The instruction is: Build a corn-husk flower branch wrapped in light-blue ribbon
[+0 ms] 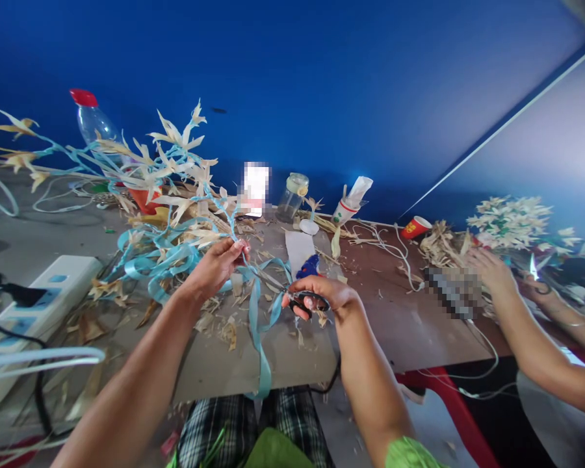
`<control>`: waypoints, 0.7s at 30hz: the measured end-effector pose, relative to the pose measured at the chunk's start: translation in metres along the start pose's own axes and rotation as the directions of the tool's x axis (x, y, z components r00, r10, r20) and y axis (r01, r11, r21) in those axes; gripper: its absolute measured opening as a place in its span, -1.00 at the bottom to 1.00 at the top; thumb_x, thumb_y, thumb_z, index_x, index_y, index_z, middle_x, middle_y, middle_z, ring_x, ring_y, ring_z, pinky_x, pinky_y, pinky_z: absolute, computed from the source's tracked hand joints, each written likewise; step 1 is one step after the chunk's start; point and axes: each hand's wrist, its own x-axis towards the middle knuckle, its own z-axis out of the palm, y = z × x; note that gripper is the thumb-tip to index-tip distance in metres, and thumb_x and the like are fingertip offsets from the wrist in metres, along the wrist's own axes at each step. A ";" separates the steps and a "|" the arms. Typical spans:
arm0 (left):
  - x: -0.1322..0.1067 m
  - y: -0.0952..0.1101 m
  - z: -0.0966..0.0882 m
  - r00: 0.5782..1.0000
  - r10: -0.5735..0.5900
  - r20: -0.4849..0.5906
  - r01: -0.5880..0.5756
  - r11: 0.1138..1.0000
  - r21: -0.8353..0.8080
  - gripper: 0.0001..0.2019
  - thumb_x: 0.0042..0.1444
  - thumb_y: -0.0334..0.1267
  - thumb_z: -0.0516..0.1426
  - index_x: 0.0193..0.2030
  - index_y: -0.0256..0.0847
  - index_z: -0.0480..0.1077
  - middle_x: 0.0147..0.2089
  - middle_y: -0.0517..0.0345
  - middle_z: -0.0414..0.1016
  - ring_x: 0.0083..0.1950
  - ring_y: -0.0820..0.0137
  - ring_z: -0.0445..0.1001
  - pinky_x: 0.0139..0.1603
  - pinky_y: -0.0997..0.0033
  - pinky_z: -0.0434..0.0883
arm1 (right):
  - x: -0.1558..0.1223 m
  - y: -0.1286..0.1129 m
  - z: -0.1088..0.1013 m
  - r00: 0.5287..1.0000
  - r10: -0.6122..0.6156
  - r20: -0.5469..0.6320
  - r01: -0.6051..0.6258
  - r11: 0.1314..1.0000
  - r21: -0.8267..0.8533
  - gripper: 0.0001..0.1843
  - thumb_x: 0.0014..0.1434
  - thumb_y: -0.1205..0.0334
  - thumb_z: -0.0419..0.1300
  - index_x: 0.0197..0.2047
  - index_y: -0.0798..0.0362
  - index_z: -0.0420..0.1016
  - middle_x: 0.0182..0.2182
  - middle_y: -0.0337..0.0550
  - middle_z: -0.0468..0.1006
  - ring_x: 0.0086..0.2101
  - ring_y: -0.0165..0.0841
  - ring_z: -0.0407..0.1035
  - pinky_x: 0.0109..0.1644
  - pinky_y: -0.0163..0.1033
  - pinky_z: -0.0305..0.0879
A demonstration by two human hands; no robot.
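Observation:
My left hand (220, 261) pinches the lower stem of a branch of dried-husk flowers (175, 146), its twigs wrapped in light blue ribbon. Long loose lengths of blue ribbon (258, 331) hang from that spot over the table's front edge. In my right hand (324, 292) is a pair of scissors (302, 302), with fingers through the dark handles and the blades pointing left toward the ribbon by my left fingertips. Whether the blades touch the ribbon I cannot tell. More blue ribbon (146, 266) lies looped on the table left of my left hand.
A white power strip (53, 292) with cables lies at left. Behind stand a red-capped bottle (95, 120), a lit phone (256, 188), a glass jar (292, 198) and paper cups (345, 211). Husk scraps litter the table. At right, another person's hands (492, 266) work near husks and pale flowers.

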 end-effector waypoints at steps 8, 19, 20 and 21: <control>0.002 -0.014 -0.001 0.998 0.060 0.031 -0.060 0.998 0.019 -0.74 -0.06 -0.08 0.25 -0.43 -0.26 0.41 -0.39 0.17 0.40 -0.31 0.47 0.33 -0.20 0.44 0.29 | 0.018 0.006 0.004 0.997 -0.083 -0.006 0.083 0.991 0.106 -0.26 -0.02 -0.27 0.16 -0.10 0.30 0.40 -0.51 -0.20 0.40 -0.59 -0.54 0.15 -0.57 -0.41 0.01; 0.000 -0.012 0.003 0.998 0.022 -0.053 -0.023 1.000 -0.005 -0.78 -0.04 -0.12 0.22 -0.42 -0.26 0.41 -0.46 0.18 0.40 -0.43 0.50 0.32 -0.38 0.49 0.27 | 0.026 0.004 0.014 0.981 -0.156 -0.118 0.172 0.976 0.134 -0.30 0.02 -0.24 0.17 -0.07 0.27 0.39 -0.52 -0.22 0.38 -0.57 -0.54 0.11 -0.54 -0.41 -0.04; 0.000 -0.011 0.003 0.999 0.013 -0.050 -0.012 1.000 0.018 -0.77 -0.02 -0.11 0.21 -0.41 -0.26 0.41 -0.51 0.20 0.38 -0.47 0.51 0.29 -0.42 0.50 0.24 | 0.026 0.004 0.014 0.980 -0.155 -0.125 0.170 0.978 0.121 -0.30 0.03 -0.25 0.16 -0.06 0.26 0.39 -0.52 -0.22 0.38 -0.58 -0.55 0.11 -0.54 -0.41 -0.04; 0.000 -0.011 0.003 0.999 0.007 -0.037 -0.006 0.999 0.039 -0.77 0.00 -0.10 0.20 -0.41 -0.26 0.40 -0.55 0.21 0.35 -0.51 0.52 0.26 -0.46 0.51 0.21 | 0.026 0.004 0.015 0.980 -0.151 -0.127 0.165 0.980 0.110 -0.29 0.04 -0.25 0.14 -0.05 0.26 0.39 -0.51 -0.23 0.38 -0.58 -0.55 0.10 -0.54 -0.41 -0.03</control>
